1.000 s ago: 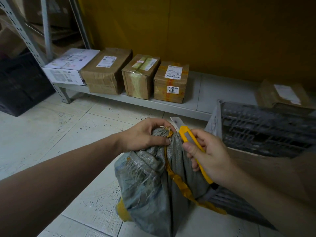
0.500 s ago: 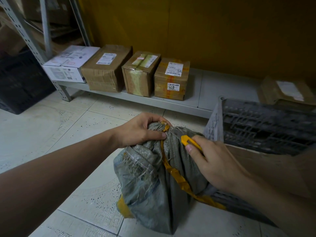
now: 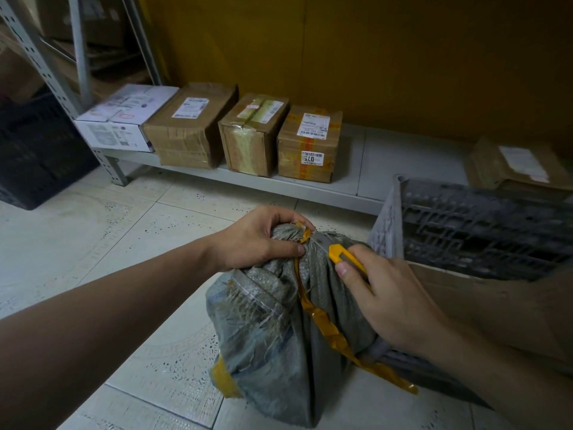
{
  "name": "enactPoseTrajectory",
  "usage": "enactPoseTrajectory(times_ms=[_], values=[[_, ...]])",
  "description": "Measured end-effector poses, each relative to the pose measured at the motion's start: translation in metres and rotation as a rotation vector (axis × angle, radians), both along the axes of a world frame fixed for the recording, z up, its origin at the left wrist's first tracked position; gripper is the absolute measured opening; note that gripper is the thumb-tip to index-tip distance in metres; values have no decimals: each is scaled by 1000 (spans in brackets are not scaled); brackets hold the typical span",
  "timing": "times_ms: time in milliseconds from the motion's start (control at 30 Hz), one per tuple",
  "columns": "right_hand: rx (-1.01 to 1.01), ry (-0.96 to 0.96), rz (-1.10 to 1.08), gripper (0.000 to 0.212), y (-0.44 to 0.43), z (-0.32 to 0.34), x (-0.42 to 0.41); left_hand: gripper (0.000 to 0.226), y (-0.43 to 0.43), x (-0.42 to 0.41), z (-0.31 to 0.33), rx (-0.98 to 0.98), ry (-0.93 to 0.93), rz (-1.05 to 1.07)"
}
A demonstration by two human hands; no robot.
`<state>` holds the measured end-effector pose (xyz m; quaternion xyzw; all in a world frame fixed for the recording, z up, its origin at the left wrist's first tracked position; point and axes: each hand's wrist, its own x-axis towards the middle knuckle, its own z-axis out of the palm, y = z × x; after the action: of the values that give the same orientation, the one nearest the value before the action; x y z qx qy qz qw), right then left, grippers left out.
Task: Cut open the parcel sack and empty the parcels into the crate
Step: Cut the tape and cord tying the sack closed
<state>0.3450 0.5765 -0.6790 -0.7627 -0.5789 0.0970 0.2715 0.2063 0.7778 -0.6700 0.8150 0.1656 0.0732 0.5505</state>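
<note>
A grey woven parcel sack stands upright on the tiled floor, its neck bunched and tied with yellow tape that trails down its side. My left hand grips the bunched neck from the left. My right hand holds a yellow utility knife, its blade laid against the tie at the sack's neck. The grey slatted plastic crate stands just right of the sack; a brown parcel lies in its near part.
A low grey shelf along the yellow wall carries one white box and three brown cartons; a flat brown parcel lies at its right end. A black crate stands at far left beside metal rack posts.
My right hand has lowered and turned the knife from upright beside the neck to blade against the tie. My left hand keeps its grip on the neck.
</note>
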Motion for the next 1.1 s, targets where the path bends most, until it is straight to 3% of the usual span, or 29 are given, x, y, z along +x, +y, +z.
enactPoseTrajectory(times_ms=[267, 500, 633, 767, 833, 1000, 1100], values=[[-77, -29, -36, 26, 4, 8, -4, 24, -5, -2, 3, -1, -15, 32], [-121, 144, -32, 35, 10, 3, -7, 24, -15, -1, -2, -5, -6, 60], [-151, 282, 19, 39, 13, 4, -3, 24, -14, -2, -6, -54, -14, 63], [-211, 722, 15, 36, 13, 5, -1, 24, -19, -4, -6, -123, -17, 68], [-234, 852, 39, 35, 12, 3, -1, 29, -20, -6, -9, -178, -40, 79], [-309, 999, 172, 23, 8, 0, -3, 31, -21, -8, -15, -289, -48, 66], [-338, 1039, 203, 26, 6, -1, -3, 29, -24, -8, -19, -360, -69, 80]])
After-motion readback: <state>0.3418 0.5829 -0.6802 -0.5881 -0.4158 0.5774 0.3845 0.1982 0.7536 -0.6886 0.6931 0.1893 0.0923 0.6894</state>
